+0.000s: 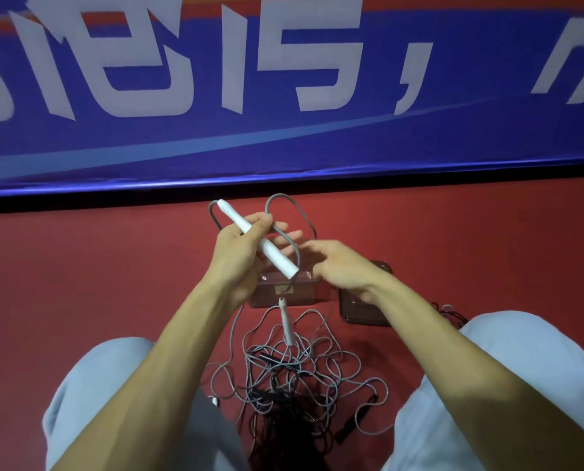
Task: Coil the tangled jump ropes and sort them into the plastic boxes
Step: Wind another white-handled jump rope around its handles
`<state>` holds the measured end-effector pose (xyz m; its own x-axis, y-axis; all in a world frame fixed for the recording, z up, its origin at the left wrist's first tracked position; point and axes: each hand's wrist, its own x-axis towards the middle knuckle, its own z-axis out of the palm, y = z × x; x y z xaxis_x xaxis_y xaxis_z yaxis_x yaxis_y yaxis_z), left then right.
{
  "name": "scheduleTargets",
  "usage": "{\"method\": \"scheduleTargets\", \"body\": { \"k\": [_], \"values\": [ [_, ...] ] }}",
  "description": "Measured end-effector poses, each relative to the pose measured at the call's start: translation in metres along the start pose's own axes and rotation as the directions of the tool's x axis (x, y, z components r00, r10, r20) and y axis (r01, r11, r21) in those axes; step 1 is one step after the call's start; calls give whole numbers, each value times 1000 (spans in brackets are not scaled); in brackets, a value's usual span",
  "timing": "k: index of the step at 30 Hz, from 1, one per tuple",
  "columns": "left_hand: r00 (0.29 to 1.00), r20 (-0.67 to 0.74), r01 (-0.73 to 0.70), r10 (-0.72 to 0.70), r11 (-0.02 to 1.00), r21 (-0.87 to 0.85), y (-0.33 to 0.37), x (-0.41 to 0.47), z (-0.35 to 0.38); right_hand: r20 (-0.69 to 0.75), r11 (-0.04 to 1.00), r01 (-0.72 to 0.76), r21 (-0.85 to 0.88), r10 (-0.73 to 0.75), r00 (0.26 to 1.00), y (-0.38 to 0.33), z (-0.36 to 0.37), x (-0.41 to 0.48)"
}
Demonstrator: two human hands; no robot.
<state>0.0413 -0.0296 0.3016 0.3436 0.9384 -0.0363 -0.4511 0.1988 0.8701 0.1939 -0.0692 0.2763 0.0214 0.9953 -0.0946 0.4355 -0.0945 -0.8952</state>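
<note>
Above the tangled jump ropes (294, 375), the left hand (238, 256) grips a white handle (277, 258); the right hand (341, 266) (blurred) spreads loose fingers beside it.

Blue banner (284, 141) bears white characters, perhaps 色传, then a comma.

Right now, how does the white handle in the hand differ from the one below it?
The held handle is gripped by the left hand and slants; the lower handle is untouched, nearly vertical in view. The held handle looks bigger than the lower handle. Both are white, on grey cord.
</note>
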Motion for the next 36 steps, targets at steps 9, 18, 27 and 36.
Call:
{"method": "scheduleTargets", "body": {
  "k": [9, 18, 27, 36],
  "values": [
    [1000, -18, -10, 3, 926, -378, 15, 3, -7, 153, 988, 63, -143, -40, 987, 14, 30, 5],
    [992, -89, -110, 87, 948, -299, 11, 8, -12, -87, 983, -47, 180, 63, 994, 8, 21, 1],
    [993, 117, -77, -3, 735, 673, -21, 13, -20, -314, 860, 67, 505, 111, 943, -10, -7, -1],
    [922, 357, -256, -151, 452, 854, -27, 5, -19, -249, 595, 85, 799, 198, 948, -21, -27, -7]
  ]
}}
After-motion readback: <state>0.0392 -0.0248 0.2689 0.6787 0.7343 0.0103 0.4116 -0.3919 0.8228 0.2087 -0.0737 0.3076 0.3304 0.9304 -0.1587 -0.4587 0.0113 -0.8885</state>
